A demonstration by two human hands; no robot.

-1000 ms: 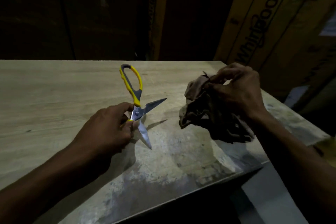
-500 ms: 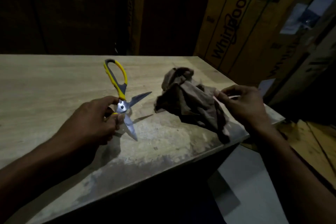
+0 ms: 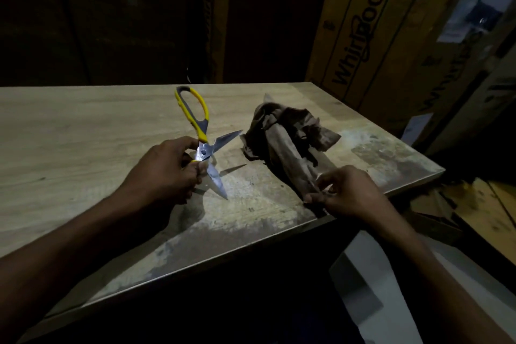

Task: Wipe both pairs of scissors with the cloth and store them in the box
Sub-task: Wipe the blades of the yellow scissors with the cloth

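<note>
The brown cloth (image 3: 290, 142), crumpled on the table (image 3: 83, 126) near its right edge, looks soft and limp and should gather anywhere; the right hand (image 3: 346, 193) pinches its near corner. The yellow-handled scissors (image 3: 205, 145) are rigid steel, blades splayed (sharp, so best taken by the handle), the left hand's (image 3: 164, 173) fingers clamped on the lower handle by the pivot.

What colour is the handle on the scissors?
Yellow with grey, on the open steel-bladed scissors the left hand holds; seen in the head view.
</note>
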